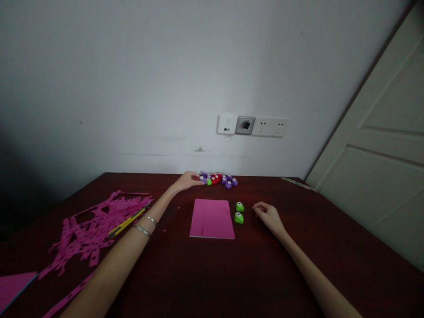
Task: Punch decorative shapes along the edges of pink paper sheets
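Observation:
My left hand (188, 180) reaches to the back of the table, its thumb and fingers closed around a purple craft punch (203, 180) with a white button. That punch sits at the left end of a cluster of small punches, among them a green one (209, 181), red ones (215, 178) and other purple ones (228, 184). My right hand (269, 217) rests on the table, fingers loosely curled in with nothing in them. Just left of it stand two green craft punches, one (240, 206) behind the other (239, 217). Beside these lies a stack of pink paper (212, 218).
A tangle of punched pink paper strips (96, 221) covers the left side, with a yellow utility knife (127, 223) along it. More pink paper (15, 289) lies at the lower left corner. A thin patterned strip (298, 183) lies at the back right. Behind is a wall with sockets (268, 127).

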`<state>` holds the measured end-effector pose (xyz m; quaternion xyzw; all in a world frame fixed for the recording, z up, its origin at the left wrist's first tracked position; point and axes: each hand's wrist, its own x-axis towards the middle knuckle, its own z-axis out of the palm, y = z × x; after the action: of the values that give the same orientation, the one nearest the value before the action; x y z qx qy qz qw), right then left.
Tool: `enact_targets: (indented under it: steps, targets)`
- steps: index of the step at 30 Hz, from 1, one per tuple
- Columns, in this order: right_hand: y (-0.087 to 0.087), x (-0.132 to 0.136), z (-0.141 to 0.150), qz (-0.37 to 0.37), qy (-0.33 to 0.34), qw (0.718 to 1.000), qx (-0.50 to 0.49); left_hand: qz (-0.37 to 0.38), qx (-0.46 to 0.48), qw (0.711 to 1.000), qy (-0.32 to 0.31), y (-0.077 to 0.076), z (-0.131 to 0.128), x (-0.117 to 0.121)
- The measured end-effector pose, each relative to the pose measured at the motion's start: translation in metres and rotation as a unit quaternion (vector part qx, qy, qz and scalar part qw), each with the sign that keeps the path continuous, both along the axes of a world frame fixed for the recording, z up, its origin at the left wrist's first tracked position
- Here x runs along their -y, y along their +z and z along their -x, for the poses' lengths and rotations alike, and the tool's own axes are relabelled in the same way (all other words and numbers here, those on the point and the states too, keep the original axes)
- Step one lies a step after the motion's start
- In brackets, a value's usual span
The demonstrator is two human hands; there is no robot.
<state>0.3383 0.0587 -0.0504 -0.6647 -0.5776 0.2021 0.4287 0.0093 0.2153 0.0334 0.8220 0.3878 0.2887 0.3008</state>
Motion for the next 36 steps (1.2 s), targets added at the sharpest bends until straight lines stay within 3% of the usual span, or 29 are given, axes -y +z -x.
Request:
enact_targets:
  steps: [4,9,19,27,32,36]
  targets:
    - [0.003,0.003,0.004,0.000,0.010,1.000,0.003,0.025,-0.006,0.999,-0.026,0.013,0.009,0.031]
    - [0.005,0.005,0.007,-0.001,0.021,1.000,0.018,0.035,0.009,0.998,-0.055,0.020,0.013,0.051]
    - [0.011,0.008,0.010,0.003,0.030,0.998,0.060,0.036,-0.013,0.997,-0.073,0.019,0.014,0.068]
    - [0.014,0.007,0.013,0.022,0.043,0.999,-0.003,0.051,-0.009,0.994,-0.098,0.023,0.011,0.084]
    - [0.030,0.010,0.032,-0.020,0.056,0.998,-0.029,0.038,-0.002,0.992,-0.124,0.023,0.005,0.091]
    - [0.054,0.018,0.071,-0.071,0.139,0.988,0.007,0.021,-0.017,0.990,-0.142,0.024,-0.001,0.101]
